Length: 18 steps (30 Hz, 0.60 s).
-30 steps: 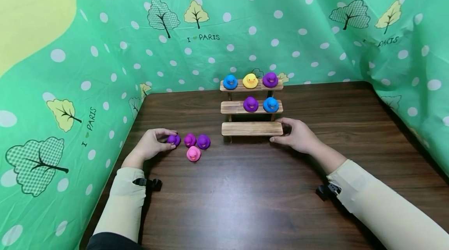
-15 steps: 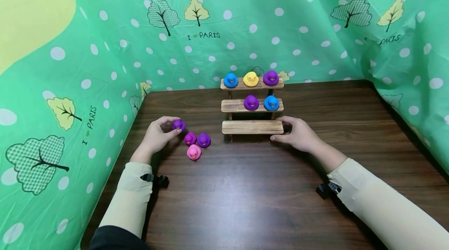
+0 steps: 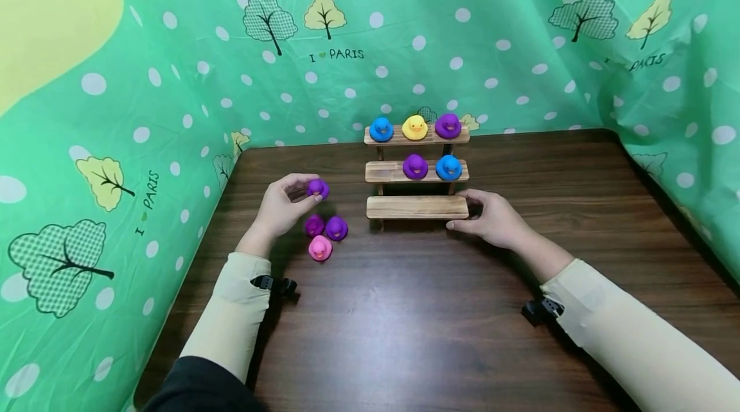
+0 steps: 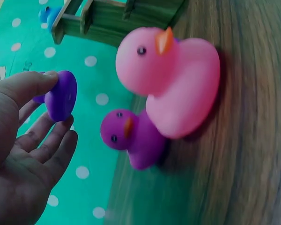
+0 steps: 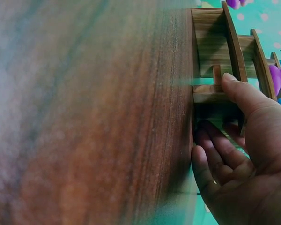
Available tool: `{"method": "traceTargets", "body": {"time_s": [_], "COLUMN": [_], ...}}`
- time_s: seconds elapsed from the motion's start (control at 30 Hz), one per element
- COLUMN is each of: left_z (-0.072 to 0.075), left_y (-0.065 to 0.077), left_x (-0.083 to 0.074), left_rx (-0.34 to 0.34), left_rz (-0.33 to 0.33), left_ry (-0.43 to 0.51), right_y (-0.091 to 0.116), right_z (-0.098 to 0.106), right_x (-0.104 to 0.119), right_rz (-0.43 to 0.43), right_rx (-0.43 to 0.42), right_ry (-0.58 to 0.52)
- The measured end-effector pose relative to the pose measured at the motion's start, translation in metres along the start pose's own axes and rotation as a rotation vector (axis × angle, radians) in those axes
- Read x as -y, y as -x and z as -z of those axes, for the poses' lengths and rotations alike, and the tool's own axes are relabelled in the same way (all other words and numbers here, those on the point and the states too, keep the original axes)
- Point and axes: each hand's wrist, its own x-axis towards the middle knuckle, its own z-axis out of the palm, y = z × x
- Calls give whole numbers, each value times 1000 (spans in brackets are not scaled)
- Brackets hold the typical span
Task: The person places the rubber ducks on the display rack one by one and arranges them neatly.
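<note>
My left hand (image 3: pixel 281 207) pinches a small purple rubber duck (image 3: pixel 318 189) between thumb and fingertips. The left wrist view shows that purple duck (image 4: pixel 63 96) raised off the table, its flat underside turned to the camera. Just below the hand, a magenta duck (image 3: pixel 314 225), a purple duck (image 3: pixel 336 228) and a pink duck (image 3: pixel 320 248) stand in a cluster on the table. At the three-tier wooden stand (image 3: pixel 416 207), my right hand (image 3: pixel 494 219) grips the right end of the lowest shelf. The thumb lies at the shelf's front, with the other fingers behind, partly hidden.
On the top shelf (image 3: pixel 430 136) sit a blue, a yellow and a purple duck. The middle shelf (image 3: pixel 384 172) bears a purple and a blue duck at its centre and right. A green dotted cloth (image 3: pixel 491 26) rises behind the dark wooden table (image 3: pixel 405 335).
My left hand has picked the purple duck up from beside the cluster and carried it right and farther back, past the other ducks. My right hand stays at the stand.
</note>
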Motion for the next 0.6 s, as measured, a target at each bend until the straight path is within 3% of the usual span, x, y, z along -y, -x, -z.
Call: {"method": "traceTargets", "body": {"time_s": [0.23,0.6], "left_z": [-12,-35], "left_y": [-12,-28], "left_x": [15,0], "left_rx": [-14,46], "left_rz": [-44,-74], "left_ry": [5,-41], "right_y": [-1,0], "right_z": [0,0], "right_x": [0,-1], "right_rz": [-9,-14], "right_rx": [1,10], "right_ry": [0,2]}}
